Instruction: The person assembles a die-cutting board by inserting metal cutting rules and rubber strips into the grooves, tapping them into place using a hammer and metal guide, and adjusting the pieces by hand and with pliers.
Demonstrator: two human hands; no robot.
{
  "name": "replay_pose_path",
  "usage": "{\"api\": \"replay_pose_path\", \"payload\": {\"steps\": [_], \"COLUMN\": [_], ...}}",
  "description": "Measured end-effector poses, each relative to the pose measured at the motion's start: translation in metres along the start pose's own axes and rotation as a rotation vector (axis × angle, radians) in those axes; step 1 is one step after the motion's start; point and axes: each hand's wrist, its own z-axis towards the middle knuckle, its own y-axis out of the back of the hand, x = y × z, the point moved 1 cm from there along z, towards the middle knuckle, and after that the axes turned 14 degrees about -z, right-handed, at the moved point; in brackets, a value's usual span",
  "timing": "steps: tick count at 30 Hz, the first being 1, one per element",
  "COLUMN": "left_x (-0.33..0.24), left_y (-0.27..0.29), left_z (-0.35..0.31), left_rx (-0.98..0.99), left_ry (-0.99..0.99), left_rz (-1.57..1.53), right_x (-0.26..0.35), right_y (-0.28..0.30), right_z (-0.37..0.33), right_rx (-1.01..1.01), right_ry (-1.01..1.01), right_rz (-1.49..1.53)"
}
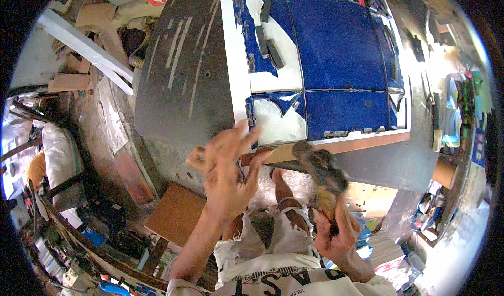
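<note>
My right hand (336, 228) is closed around the yellowish handle of a hammer (323, 167). Its dark head, smeared by motion, is raised near the front edge of a blue panel (341, 44). My left hand (228, 165) is open, fingers apart, over the panel's near left corner; nothing shows in it. Bare white patches (278, 125) break the blue surface on its left side. Several dark strips (268, 39) lie on the white area, and ragged dark bits line the edges. A wooden edge (357, 146) runs along the panel's near side.
Under the panel is a dark, scratched board (184, 60) reaching out to the left. A brown wooden board (176, 214) sits low at my left, and a white beam (86, 49) leans at the far left. Stacked papers (380, 251) and clutter line the right side.
</note>
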Motion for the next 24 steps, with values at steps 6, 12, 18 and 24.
{"api": "replay_pose_path", "payload": {"steps": [6,12,18,24], "left_x": [-0.012,-0.007,-0.012,-0.002], "left_y": [0.000,-0.010,-0.009,-0.004], "left_z": [-0.014,-0.025,-0.024,-0.029], "left_rx": [-0.338,-0.406,-0.418,-0.420], "left_ry": [0.140,0.235,0.254,0.258], "left_rz": [0.021,-0.032,-0.079,-0.078], "right_x": [0.004,0.008,0.011,0.012], "right_y": [-0.005,-0.017,-0.003,-0.006], "right_z": [0.002,0.021,0.001,0.021], "right_rx": [-0.073,0.130,0.011,0.152], "right_ry": [0.017,0.096,0.160,0.063], "right_rz": [0.040,-0.067,-0.034,0.031]}}
